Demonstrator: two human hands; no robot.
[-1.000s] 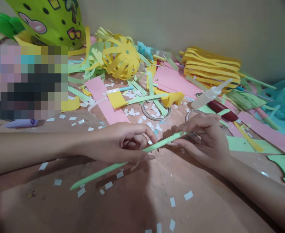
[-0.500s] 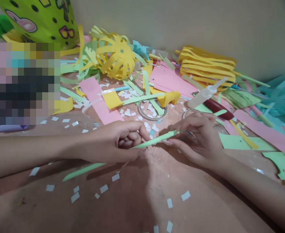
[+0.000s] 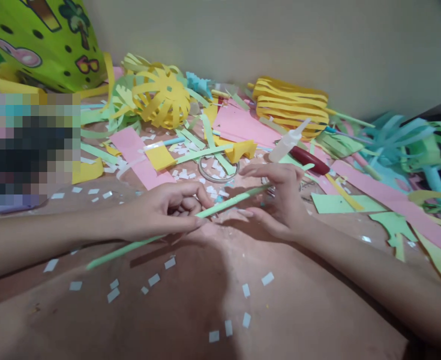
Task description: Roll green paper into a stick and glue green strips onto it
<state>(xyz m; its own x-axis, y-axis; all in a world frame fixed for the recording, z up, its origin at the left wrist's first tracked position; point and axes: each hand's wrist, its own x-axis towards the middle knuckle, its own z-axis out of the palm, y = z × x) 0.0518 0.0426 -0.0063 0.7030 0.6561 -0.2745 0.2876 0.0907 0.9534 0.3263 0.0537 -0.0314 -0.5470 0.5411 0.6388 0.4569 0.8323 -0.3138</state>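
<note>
A thin pale-green rolled paper stick (image 3: 235, 201) slants across the middle, its lower left end raised over its shadow. My left hand (image 3: 179, 207) pinches it between thumb and fingers near its middle. My right hand (image 3: 280, 200) is at the stick's upper right part, thumb and index finger spread apart. Its fingers hide part of the stick, and I cannot tell whether they touch it. Just beyond the hands lie scissors, with one metal handle ring (image 3: 218, 170) showing, a white glue bottle (image 3: 288, 142) and a dark red handle (image 3: 308, 160).
Yellow paper-strip lanterns (image 3: 164, 97) and a bundle of yellow strips (image 3: 291, 105) lie by the wall. Pink paper (image 3: 138, 155), green scraps (image 3: 348, 203) and turquoise strips (image 3: 400, 135) surround them. A green printed bag (image 3: 51, 45) stands back left. Small white paper bits (image 3: 154, 279) dot the floor.
My right thumb and fingers have spread apart from their closed hold on the stick. My left hand keeps its pinch. The view has shifted, so background things appear further left.
</note>
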